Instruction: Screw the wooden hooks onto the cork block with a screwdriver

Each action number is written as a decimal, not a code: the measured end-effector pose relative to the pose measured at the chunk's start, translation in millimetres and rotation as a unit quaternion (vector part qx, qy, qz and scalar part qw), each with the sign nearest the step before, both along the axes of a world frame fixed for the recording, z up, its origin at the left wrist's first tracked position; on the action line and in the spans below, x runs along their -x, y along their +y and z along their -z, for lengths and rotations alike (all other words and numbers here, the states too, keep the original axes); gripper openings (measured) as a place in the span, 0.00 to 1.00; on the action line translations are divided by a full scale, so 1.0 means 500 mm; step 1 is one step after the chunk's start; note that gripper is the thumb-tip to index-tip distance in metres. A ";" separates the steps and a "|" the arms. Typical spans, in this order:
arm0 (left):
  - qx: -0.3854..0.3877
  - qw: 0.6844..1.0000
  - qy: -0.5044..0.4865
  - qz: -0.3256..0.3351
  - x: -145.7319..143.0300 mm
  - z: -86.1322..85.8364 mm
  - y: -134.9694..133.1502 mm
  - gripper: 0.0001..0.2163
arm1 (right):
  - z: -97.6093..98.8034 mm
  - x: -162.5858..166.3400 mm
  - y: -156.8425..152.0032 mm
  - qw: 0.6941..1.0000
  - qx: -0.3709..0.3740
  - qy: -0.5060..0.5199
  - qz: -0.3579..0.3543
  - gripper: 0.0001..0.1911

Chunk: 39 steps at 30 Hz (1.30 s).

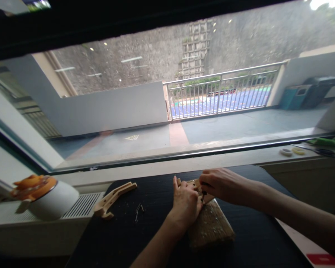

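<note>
My left hand (187,203) is closed over a pale wooden piece (195,183) with dark holes, pressing it against the table's far part. My right hand (220,185) pinches a small dark slim tool (203,195), which points down beside the left fingers; its exact kind is hidden by the grip. Just below both hands lies a brown rough-looking block (212,227) with small shiny specks on its top. To the left, a bent pale wooden part (115,199) with holes rests on the black table (114,242). Several thin metal pieces (139,211), like bolts or pins, lie near it.
A white pot-like container (56,199) with an orange figure top (35,186) stands at the left, by a slatted vent (82,204). Two tape rolls (286,152) and a green item (328,142) sit on the right windowsill. The window rises behind the table.
</note>
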<state>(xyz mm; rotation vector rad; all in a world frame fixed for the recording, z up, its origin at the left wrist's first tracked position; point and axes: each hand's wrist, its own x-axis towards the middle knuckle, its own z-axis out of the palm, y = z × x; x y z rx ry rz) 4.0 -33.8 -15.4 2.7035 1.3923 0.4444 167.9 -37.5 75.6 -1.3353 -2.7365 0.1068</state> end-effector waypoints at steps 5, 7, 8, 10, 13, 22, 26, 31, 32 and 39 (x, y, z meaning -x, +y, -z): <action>0.003 1.000 -0.011 0.000 -0.001 0.001 0.000 0.08 | -0.005 0.010 -0.004 0.999 0.013 -0.006 -0.040 0.08; 0.003 1.000 -0.015 0.000 -0.001 0.002 0.000 0.08 | -0.007 0.014 -0.005 0.999 0.015 -0.009 -0.046 0.08; 0.002 1.000 -0.015 0.000 -0.001 0.002 0.000 0.08 | -0.007 0.015 -0.005 0.999 0.015 -0.009 -0.048 0.08; 0.002 1.000 -0.015 0.000 0.000 0.001 0.000 0.08 | -0.006 0.015 -0.004 0.999 0.015 -0.011 -0.049 0.08; 0.004 1.000 -0.012 0.001 0.001 -0.002 -0.001 0.08 | -0.004 0.012 -0.001 0.999 0.014 -0.013 -0.045 0.09; 0.007 1.000 -0.021 0.002 0.001 0.004 0.003 0.08 | -0.011 -0.001 0.010 0.999 0.003 -0.032 0.001 0.12; 0.008 1.000 -0.006 0.001 0.001 0.004 0.004 0.08 | -0.006 -0.012 0.016 0.999 0.000 -0.035 0.015 0.12; 0.011 1.000 -0.001 0.002 0.004 -0.003 0.001 0.08 | 0.003 -0.031 0.018 0.999 -0.002 -0.033 0.018 0.11; 0.013 1.000 -0.002 0.002 0.004 -0.004 0.001 0.08 | 0.004 -0.034 0.018 0.999 -0.002 -0.032 0.018 0.11; 0.014 1.000 0.006 -0.002 0.000 0.001 0.002 0.09 | 0.000 -0.017 0.004 0.999 0.000 -0.027 -0.021 0.09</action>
